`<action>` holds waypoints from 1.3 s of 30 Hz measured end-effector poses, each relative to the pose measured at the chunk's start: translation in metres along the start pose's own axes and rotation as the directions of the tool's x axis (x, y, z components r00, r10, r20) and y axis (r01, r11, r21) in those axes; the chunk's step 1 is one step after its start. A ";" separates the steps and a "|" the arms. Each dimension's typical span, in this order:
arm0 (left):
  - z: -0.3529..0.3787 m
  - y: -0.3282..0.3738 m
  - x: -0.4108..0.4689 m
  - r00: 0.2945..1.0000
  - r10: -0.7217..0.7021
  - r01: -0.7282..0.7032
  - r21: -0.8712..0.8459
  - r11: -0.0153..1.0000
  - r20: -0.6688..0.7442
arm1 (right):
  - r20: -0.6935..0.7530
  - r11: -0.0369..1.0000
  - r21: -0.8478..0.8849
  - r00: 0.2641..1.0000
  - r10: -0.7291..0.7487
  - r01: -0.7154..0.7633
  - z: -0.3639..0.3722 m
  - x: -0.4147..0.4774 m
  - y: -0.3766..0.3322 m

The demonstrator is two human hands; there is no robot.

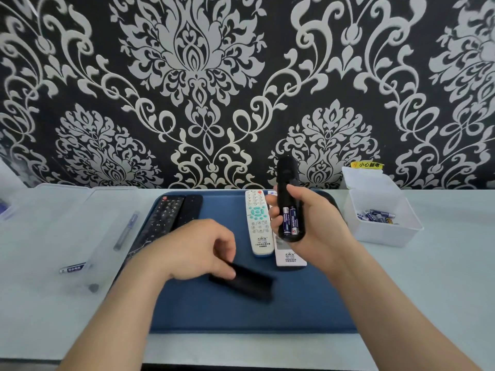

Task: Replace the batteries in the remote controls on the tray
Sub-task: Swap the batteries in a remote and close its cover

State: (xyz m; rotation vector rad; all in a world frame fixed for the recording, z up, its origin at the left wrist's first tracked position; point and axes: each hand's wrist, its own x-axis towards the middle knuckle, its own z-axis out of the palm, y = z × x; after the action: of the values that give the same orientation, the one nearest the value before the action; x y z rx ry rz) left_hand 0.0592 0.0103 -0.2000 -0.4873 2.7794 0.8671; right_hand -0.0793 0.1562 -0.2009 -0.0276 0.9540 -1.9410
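Behind the pale smooth surface (428, 290) stands wallpaper (198, 76) with a black and silver pattern. Above the blue tray (241, 317), the grip of your right hand (316, 223) is closed round a slim black remote (285, 178), upright, its long axis vertical, two batteries (289, 220) showing toward you. Your left hand (192, 250) pinches the flat black cover (249, 285).

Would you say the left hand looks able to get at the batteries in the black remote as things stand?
Probably yes: the batteries lie uncovered in the black remote the right hand holds, though the left hand must first drop the battery cover it holds.
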 end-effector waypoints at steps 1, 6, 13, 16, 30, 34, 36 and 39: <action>-0.007 0.001 -0.005 1.000 0.005 -0.007 -0.167 0.986 -0.015 | -0.015 1.000 -0.012 1.000 -0.004 0.003 -0.001 0.001 0.000; -0.025 0.027 -0.014 0.852 -0.106 -0.291 -0.633 0.718 -0.513 | -0.021 0.998 -0.057 1.000 -0.008 0.007 -0.003 0.003 -0.003; 0.026 0.061 0.004 0.622 0.380 -0.291 0.248 0.924 -0.685 | 0.096 0.999 -0.030 0.995 -0.029 0.032 0.002 -0.001 0.006; 0.030 0.064 0.004 0.726 0.405 -0.378 0.169 0.910 -0.556 | 0.043 0.997 -0.049 0.997 -0.059 0.061 -0.001 -0.001 0.005; 0.027 0.055 0.001 0.773 0.421 -0.343 0.247 0.906 -0.474 | 0.019 0.991 -0.093 0.995 -0.095 0.097 0.002 -0.001 0.006; 0.028 0.051 0.003 0.741 0.382 -0.349 0.169 0.922 -0.553 | 0.003 0.984 -0.130 0.993 -0.122 0.121 0.003 -0.003 0.006; 0.029 0.050 0.004 0.731 0.366 -0.361 0.129 0.924 -0.575 | 0.005 0.982 -0.141 0.992 -0.124 0.124 0.003 -0.002 0.006; 0.030 0.051 0.005 0.736 0.396 -0.342 0.202 0.918 -0.549 | 0.017 0.980 -0.173 0.995 -0.095 0.096 0.002 -0.003 0.007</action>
State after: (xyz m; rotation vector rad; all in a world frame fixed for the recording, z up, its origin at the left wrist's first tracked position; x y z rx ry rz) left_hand 0.0380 0.0663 -0.1995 -0.1955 3.5593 0.7511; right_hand -0.0720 0.1553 -0.2028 -0.1853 1.1322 -1.9375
